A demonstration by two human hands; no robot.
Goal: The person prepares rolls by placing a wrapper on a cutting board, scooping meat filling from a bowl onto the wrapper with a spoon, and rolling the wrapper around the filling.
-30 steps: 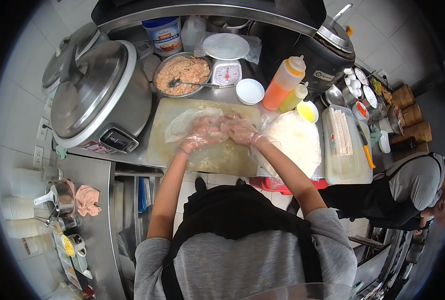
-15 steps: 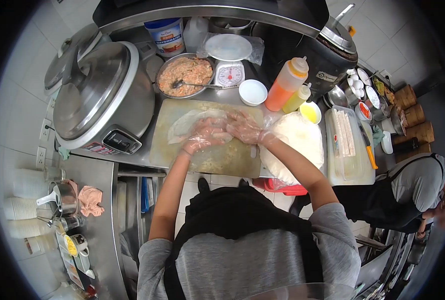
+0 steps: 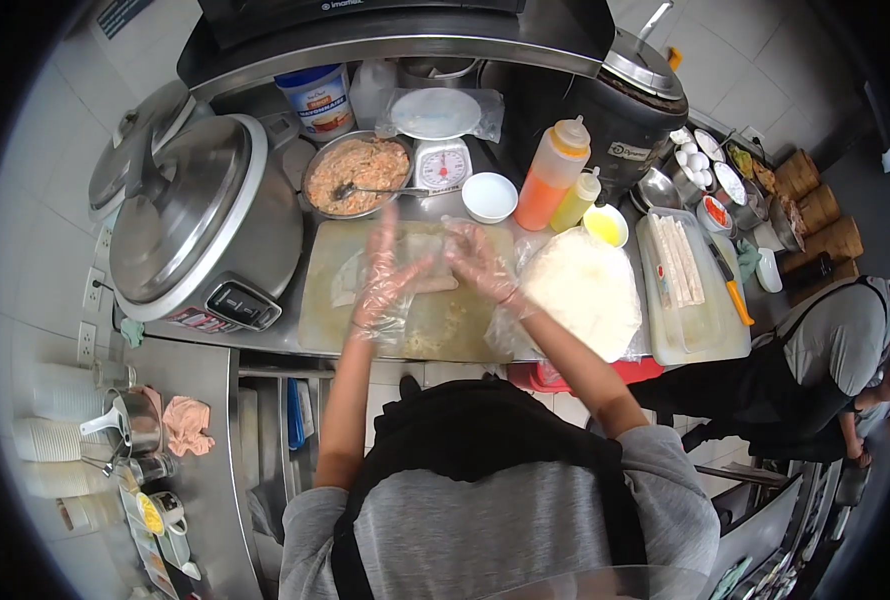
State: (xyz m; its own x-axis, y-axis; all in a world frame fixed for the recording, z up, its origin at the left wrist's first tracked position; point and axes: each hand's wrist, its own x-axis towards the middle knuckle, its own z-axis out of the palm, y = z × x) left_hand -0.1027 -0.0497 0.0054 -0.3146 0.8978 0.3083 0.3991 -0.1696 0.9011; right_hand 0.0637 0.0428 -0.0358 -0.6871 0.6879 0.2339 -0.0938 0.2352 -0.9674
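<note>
On the greenish cutting board (image 3: 455,335) lies a thin, pale wrapper (image 3: 346,279), with a folded part (image 3: 432,281) visible between my hands. My left hand (image 3: 390,275), in a clear plastic glove, is lifted over it with thumb and fingers spread. My right hand (image 3: 481,264), also gloved, hovers at the wrapper's right end with its fingers loosely apart. Neither hand visibly holds anything. Beyond the board is a metal bowl of orange-pink filling (image 3: 360,172) with a spoon (image 3: 385,190) in it. A round stack of white wrappers (image 3: 583,295) sits right of my right hand.
A large cooker (image 3: 190,220) stands left of the board. Behind are a kitchen scale (image 3: 443,168), a white bowl (image 3: 490,197) and an orange squeeze bottle (image 3: 553,175). Farther right, a tray of white rolls (image 3: 677,262) lies beside an orange-handled knife (image 3: 733,285). Another person (image 3: 835,340) stands at right.
My hands have come up off the wrapper and moved apart, and the left fingers have spread. The view has shifted slightly.
</note>
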